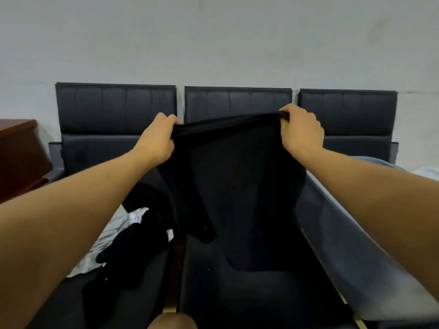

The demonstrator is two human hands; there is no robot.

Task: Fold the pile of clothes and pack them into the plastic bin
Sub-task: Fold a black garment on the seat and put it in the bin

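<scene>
We've got the black top pinched at its upper corners, left hand and right hand each clenched on the fabric, so it hangs flat above the middle seat, probably to straighten it for folding. It's plain, dark and limp. The pile sits on the left seat, the bin at the right edge.

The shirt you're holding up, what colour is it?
Plain black garment, no pattern showing, seen in the head view, held by the left hand and right hand.
</scene>
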